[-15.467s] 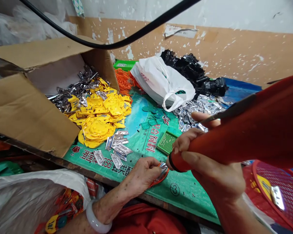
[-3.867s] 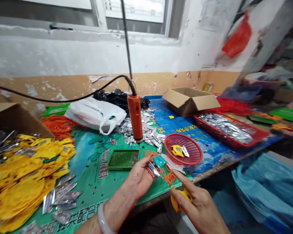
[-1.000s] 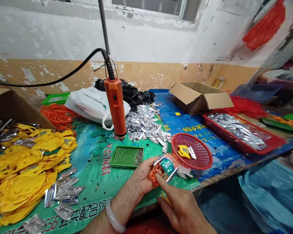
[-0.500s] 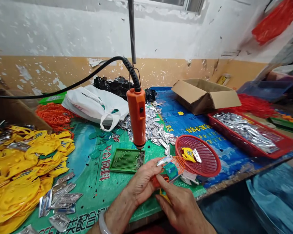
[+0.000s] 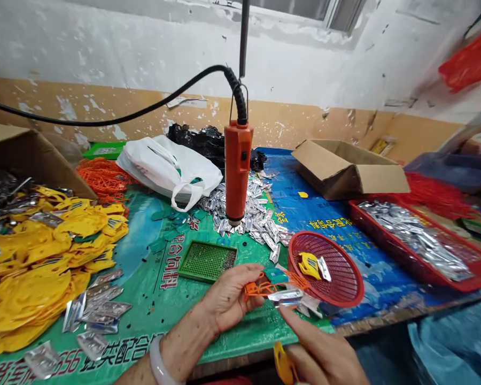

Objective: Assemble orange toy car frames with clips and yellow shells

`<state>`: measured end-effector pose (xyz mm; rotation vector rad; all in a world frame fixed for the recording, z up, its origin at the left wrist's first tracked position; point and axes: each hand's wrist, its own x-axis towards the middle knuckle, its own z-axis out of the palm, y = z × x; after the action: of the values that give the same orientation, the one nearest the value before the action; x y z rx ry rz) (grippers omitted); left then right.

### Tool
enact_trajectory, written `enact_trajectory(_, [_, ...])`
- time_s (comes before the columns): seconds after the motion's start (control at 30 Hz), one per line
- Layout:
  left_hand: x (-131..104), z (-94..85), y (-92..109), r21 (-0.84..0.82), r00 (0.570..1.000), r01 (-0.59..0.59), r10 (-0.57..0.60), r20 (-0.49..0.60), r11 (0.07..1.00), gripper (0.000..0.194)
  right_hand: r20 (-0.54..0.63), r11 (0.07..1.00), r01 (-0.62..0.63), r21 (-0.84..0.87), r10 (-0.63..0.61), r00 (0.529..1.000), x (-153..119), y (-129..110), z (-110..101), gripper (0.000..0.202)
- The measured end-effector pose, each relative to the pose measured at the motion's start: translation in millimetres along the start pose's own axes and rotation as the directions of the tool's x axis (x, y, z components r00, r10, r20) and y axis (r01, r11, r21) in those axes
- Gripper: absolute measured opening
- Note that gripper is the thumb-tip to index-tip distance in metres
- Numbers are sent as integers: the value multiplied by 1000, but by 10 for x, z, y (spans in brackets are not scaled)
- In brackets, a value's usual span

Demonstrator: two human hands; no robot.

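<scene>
My left hand (image 5: 233, 297) pinches one end of an orange plastic lattice piece (image 5: 257, 289) between thumb and fingers, above the front of the table. A shiny silver piece (image 5: 285, 297) lies along the lattice's near side, and my right index finger points up at its lower edge; contact is unclear. Curled under, the other fingers of my right hand (image 5: 320, 347) hold a small yellow plastic piece (image 5: 284, 364). Teal plastic (image 5: 276, 275) shows just behind the lattice; whether it is attached I cannot tell. An orange electric screwdriver (image 5: 237, 171) hangs upright beyond my hands.
A green screw tray (image 5: 192, 274) sits behind my left hand. To the right are a red basket (image 5: 347, 267) with a yellow piece inside, a red tray (image 5: 471, 267) of silver pieces and a cardboard box (image 5: 380, 179). Yellow parts (image 5: 36, 289) pile up at left.
The orange lattice has turned in my left hand, and the silver piece now faces my right hand. My right hand has drawn down and right with the yellow piece. The view has shifted slightly.
</scene>
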<state>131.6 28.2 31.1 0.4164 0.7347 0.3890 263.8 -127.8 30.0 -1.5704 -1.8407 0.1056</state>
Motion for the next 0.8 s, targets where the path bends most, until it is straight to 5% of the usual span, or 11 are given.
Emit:
enact_trajectory(0.13, [-24,59,8,5,998,39,-39,45,999,10,3,993,118,-33,-118,993,47,117,216,41])
enact_trajectory(0.8, [-43,-106,34,133,990,-3,-16,141,991,26,35,997,43,71,-45,998,48,1,314,40])
